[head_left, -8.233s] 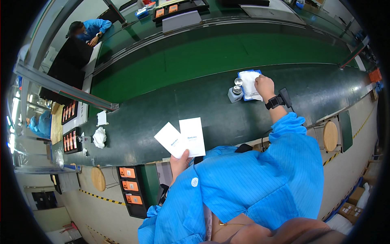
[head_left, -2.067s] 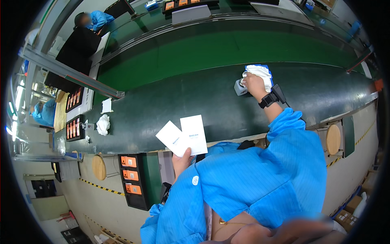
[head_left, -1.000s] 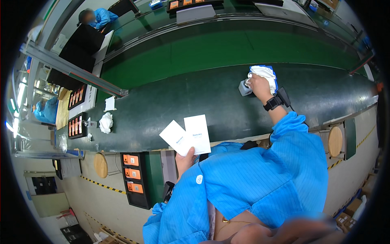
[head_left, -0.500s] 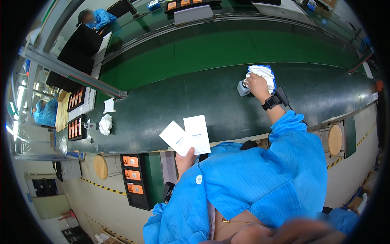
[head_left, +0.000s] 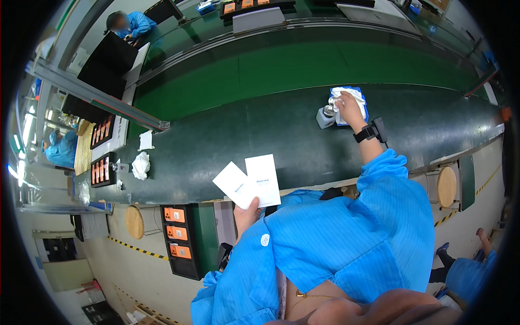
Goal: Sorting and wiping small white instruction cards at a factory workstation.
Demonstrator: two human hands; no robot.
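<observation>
Two white cards (head_left: 264, 181) with small blue print are fanned out in my left hand (head_left: 247, 214), the thumb lying over their lower edges. They stand at the near edge of the dark green bench. Farther off to the right, my right hand (head_left: 352, 111) has its fingers closed on a crumpled white wipe (head_left: 339, 101). Beneath it lies a blue-edged pack (head_left: 362, 97) of white wipes. Left of that hand, close by, stands a small translucent bottle (head_left: 325, 118) with a metal top. A black band circles my right wrist.
On the bench's left lie a crumpled white wipe (head_left: 141, 166), a flat white piece (head_left: 145, 140) and black trays (head_left: 102, 170) of orange items. Another tray (head_left: 178, 241) sits below the near edge. Stools flank me. A co-worker (head_left: 132, 25) sits far left; another person (head_left: 471, 271) is behind right.
My right hand has moved off the bottle's top, slightly right onto the wipes, and the bottle top shows. The left hand and cards have barely moved. More of the person behind right shows.
</observation>
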